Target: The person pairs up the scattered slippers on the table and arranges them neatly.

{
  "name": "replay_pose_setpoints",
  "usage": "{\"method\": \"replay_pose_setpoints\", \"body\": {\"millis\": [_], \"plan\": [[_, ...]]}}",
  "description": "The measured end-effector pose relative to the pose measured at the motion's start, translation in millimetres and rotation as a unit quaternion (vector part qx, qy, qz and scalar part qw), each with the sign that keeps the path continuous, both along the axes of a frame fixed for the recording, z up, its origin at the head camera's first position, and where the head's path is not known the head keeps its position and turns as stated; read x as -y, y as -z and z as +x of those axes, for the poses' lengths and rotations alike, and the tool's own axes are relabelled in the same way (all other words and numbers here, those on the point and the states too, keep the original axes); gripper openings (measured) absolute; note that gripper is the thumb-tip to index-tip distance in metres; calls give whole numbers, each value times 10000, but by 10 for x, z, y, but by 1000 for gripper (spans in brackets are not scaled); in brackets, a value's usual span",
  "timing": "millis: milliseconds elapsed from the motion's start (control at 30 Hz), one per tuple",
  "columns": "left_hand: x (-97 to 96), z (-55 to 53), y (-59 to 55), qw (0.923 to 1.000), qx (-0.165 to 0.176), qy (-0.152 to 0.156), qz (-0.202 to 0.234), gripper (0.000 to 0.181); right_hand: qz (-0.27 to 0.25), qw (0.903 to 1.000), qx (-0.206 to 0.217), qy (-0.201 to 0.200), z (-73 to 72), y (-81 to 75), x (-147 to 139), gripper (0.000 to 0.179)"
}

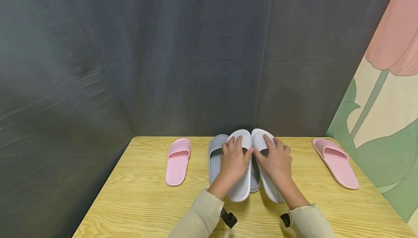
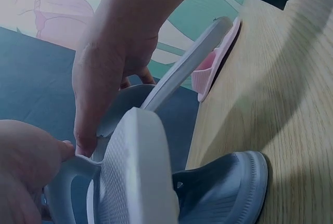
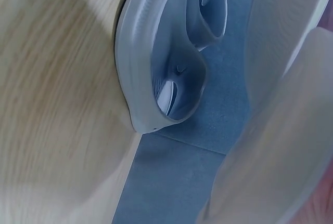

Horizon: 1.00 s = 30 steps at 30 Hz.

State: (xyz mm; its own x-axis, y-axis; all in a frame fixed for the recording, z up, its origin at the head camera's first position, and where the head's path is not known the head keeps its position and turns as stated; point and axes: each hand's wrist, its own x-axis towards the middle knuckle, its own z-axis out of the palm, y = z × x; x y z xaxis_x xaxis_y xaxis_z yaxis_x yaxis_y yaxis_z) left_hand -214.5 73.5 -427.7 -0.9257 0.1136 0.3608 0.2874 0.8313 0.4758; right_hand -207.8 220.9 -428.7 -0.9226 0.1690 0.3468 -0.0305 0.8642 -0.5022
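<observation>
Head view: white slippers [image 1: 241,190] held above grey slippers [image 1: 214,165]

Left hand [image 1: 233,160] grips one white slipper by its strap; right hand [image 1: 277,160] grips the other likewise, thumbs close together at the inner edges. From where I stand, both are raised off the table [image 1: 130,194], toes close, heels splayed. Grey slippers rest beneath, partly covered. One pink slipper [image 1: 175,172] lies left of them, a second pink slipper [image 1: 343,169] well apart, near the table's right edge.

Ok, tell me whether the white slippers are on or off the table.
Off the table: the left hand and right hand hold the white slippers up; the right wrist view shows a gap above the grey slippers.
</observation>
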Motion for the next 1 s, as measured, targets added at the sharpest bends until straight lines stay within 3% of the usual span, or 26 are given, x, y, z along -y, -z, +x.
{"method": "replay_pose_setpoints", "body": {"millis": [500, 1000], "plan": [[-200, -94, -49, 9992, 169, -11, -353, 61, 106, 9998, -189, 48, -52, -1, -183, 69], [-515, -171, -47, 9972, 290, -54, -687, 61, 115, 9998, -51, 125, -48, -7, -452, 68]]}}
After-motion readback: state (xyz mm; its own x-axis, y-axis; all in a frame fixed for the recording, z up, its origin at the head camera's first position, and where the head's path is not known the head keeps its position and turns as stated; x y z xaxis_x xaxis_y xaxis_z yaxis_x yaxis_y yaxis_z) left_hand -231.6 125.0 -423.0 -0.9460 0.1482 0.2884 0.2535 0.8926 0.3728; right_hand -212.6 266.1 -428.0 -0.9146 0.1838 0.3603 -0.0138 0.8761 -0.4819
